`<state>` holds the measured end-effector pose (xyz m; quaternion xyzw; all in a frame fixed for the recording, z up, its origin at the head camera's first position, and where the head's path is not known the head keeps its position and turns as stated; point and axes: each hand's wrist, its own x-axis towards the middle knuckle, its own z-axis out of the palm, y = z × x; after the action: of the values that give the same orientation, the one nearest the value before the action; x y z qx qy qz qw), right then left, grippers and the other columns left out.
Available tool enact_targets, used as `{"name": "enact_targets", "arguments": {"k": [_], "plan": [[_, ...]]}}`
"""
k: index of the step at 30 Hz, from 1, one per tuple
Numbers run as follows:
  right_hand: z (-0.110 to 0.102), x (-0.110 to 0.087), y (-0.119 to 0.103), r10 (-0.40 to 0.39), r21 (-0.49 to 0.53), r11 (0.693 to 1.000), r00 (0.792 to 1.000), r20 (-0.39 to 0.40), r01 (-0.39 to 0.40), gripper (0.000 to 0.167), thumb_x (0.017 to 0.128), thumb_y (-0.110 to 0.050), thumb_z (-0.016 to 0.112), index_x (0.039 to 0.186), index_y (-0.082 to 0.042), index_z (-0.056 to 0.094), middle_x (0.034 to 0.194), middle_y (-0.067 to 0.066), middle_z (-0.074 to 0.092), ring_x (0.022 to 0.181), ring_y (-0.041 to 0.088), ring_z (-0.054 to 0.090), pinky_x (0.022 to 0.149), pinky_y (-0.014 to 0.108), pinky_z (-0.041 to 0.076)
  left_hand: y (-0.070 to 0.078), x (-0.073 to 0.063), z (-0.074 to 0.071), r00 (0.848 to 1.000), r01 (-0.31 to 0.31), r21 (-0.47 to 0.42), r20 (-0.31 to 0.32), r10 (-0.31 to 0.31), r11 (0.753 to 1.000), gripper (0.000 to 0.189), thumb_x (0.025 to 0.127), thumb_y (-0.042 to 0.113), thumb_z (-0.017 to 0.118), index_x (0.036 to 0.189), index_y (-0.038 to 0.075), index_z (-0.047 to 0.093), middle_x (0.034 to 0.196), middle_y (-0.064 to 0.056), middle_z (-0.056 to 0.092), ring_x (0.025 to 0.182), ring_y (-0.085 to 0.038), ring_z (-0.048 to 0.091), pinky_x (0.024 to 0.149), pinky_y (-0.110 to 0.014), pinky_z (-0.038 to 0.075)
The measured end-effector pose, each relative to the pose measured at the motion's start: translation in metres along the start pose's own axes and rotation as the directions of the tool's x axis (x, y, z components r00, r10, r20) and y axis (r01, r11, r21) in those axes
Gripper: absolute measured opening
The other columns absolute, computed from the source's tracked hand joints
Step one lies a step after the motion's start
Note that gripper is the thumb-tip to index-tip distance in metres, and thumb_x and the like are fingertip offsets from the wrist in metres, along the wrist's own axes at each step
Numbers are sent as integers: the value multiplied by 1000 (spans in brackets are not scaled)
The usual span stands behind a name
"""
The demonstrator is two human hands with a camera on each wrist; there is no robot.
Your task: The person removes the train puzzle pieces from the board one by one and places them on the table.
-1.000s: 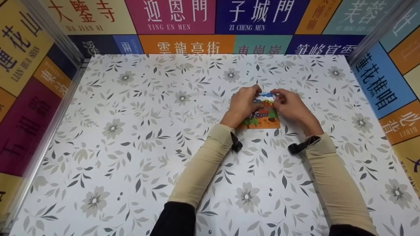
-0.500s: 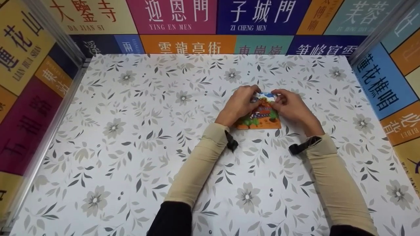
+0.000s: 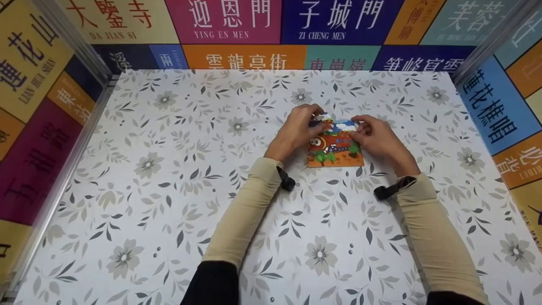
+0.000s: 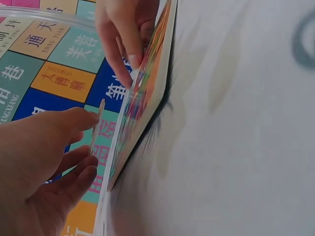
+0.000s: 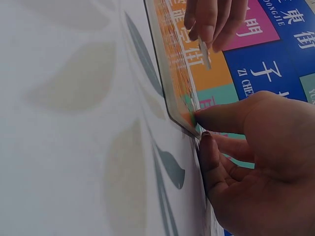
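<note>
A small picture puzzle (image 3: pixel 338 156), showing a red train with a face against an orange ground, lies flat on the table toward the right. Between thumb and fingers, my left hand (image 3: pixel 292 131) pinches a thin puzzle piece (image 4: pixel 97 125), raised above the puzzle's upper left part. Seen edge-on in the right wrist view, that piece stands apart from the board. My right hand (image 3: pixel 377 134) grips the puzzle's upper right edge, the thumb on top and a fingertip against the side (image 5: pixel 203 133). The left fingers partly cover the top left corner.
A white tablecloth (image 3: pixel 190 212) with grey flowers and leaves covers the table. Colourful panels with large characters (image 3: pixel 237 21) rise along the back and both sides. Black wrist cameras (image 3: pixel 384 192) sit under both cuffs.
My left hand has moved left and up from the puzzle with the piece, uncovering the train's face and blue sky. The right hand stays nearly where it was at the right edge.
</note>
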<state>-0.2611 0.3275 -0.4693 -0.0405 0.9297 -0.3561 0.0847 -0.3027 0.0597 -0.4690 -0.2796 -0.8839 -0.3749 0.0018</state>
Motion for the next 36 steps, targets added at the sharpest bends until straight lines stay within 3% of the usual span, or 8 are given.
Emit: {"name": "enact_targets", "arguments": {"k": [10,19,30,36], "plan": [[-2,-1,-4,40,4,999,999,23,-40,54,109,-31,66,158,-12,53,113,10,61,102,22,57,84,27,46,-17,-14,-22,998,-58,-10,-40,57,998,36,100,25,80,130,5,73,125,-11,77,116,-23,72,102,-31,57],[-2,-1,-2,15,-6,1000,1000,18,-15,55,108,-27,68,158,-10,53,113,11,62,103,21,59,88,26,47,-34,-31,-38,998,-39,34,-45,41,999,33,99,21,79,128,6,74,120,-12,76,112,-27,71,98,-36,58],[-1,-2,-1,-10,5,1000,1000,1,10,52,109,-27,67,158,-16,53,112,11,61,100,22,58,82,23,45,-46,-42,-49,1000,-11,49,9,11,999,33,99,19,79,128,5,75,126,-13,77,117,-25,73,104,-36,58],[1,-2,-1,-24,15,1000,1000,-9,25,35,109,-26,67,142,-17,62,109,9,60,98,22,58,82,26,46,-49,-44,-49,999,-6,36,38,4,999,32,99,15,78,128,2,75,124,-14,77,111,-25,74,99,-35,59]]}}
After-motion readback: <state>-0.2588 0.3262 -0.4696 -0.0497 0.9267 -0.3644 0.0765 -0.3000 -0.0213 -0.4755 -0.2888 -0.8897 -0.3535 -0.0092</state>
